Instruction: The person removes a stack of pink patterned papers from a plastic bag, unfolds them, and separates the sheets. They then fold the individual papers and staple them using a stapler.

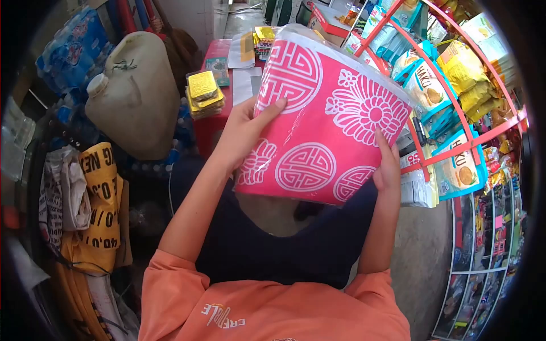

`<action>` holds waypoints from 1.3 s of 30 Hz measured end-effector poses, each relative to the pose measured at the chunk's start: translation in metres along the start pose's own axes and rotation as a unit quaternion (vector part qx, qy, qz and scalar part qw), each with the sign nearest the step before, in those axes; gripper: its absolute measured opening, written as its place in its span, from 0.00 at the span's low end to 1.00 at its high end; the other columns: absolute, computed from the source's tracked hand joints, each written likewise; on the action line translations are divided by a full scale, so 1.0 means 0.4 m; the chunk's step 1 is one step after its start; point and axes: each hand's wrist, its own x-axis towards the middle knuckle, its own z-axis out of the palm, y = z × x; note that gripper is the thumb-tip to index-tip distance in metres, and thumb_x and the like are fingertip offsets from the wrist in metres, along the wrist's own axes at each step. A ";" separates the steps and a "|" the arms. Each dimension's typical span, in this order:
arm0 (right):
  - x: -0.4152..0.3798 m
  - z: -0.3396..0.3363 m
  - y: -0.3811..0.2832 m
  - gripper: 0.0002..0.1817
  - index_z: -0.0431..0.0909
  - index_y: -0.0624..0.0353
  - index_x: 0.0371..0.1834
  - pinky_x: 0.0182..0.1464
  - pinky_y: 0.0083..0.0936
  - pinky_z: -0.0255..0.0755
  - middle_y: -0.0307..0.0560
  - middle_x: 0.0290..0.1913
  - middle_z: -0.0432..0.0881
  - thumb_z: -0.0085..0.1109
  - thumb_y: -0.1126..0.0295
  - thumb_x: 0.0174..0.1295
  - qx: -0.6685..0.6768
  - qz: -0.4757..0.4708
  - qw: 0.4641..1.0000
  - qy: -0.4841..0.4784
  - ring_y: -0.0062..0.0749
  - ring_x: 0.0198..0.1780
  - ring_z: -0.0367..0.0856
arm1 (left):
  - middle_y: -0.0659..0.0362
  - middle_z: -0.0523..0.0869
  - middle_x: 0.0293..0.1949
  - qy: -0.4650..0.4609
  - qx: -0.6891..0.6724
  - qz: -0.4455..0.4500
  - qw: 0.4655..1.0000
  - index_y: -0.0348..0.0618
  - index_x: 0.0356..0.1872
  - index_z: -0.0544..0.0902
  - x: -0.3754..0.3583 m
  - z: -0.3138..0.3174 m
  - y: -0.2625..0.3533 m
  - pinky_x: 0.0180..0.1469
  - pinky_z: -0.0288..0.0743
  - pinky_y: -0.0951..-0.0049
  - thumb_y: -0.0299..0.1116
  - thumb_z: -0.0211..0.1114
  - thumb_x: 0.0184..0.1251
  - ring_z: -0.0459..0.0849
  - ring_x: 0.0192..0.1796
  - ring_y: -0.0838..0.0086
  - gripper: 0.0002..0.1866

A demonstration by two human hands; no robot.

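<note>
A large flat pink packet [324,131] with white medallion and flower patterns, in clear shiny wrap, is held up in front of me, tilted to the right. My left hand [250,128] grips its left edge, thumb lying over the front. At the right edge, my right hand [388,162] holds on with its fingers partly behind the packet. Behind the packet, a red table [206,129] carries stacks of gold-coloured packets [203,86] and some papers.
A large whitish plastic jug [139,94] stands at the left, near blue-wrapped bottles [74,48] and folded yellow sacks [101,193]. To the right are a red wire rack [475,139] with snack bags [429,85] and a white-framed shelf [475,271].
</note>
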 end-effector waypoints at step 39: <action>0.226 -0.056 0.057 0.28 0.73 0.66 0.65 0.62 0.32 0.77 0.49 0.57 0.85 0.69 0.75 0.61 -0.033 0.020 0.997 -0.070 0.35 0.55 0.85 | 0.52 0.87 0.55 0.049 -0.043 0.100 0.993 0.35 0.61 0.80 0.220 -0.134 -0.007 0.62 0.76 0.67 0.53 0.46 0.83 0.86 0.57 0.71 0.29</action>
